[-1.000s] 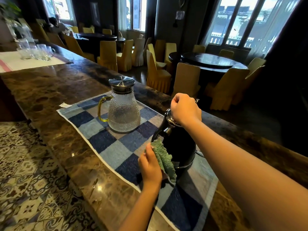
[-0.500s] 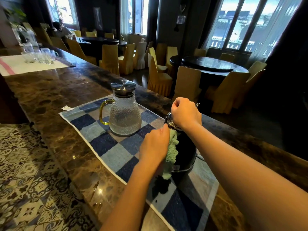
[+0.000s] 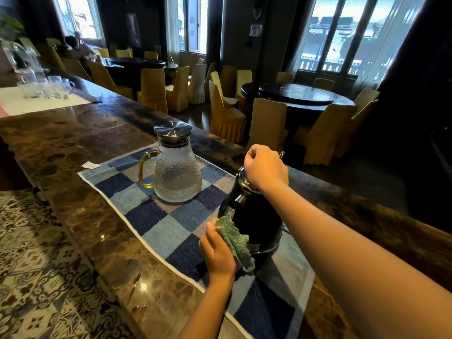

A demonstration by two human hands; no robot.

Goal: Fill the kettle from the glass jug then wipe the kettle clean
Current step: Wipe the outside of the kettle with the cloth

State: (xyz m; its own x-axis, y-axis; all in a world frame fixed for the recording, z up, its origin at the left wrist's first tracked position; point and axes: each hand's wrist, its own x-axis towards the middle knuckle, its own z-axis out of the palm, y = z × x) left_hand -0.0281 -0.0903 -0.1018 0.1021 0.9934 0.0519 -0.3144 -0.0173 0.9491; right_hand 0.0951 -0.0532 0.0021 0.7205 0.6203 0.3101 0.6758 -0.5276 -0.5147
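Note:
A black kettle [image 3: 259, 221] stands on a blue checked cloth mat [image 3: 156, 231] on the marble counter. My right hand [image 3: 265, 167] is closed over the kettle's lid, hiding it. My left hand [image 3: 217, 250] presses a green cloth [image 3: 234, 241] against the lower left side of the kettle, beside its handle. A textured glass jug [image 3: 177, 177] with a yellow handle and a steel lid stands upright on the mat to the left of the kettle, with a little water in its bottom.
The brown marble counter [image 3: 73, 148] runs from far left to near right. Several glasses [image 3: 46, 86] sit on a pale mat at the far left end. A small white tag [image 3: 90, 164] lies by the mat's corner. Chairs and round tables fill the room beyond.
My left hand has moved the green cloth down the kettle's side, from near the top back to the lower part. My right hand stays on the lid.

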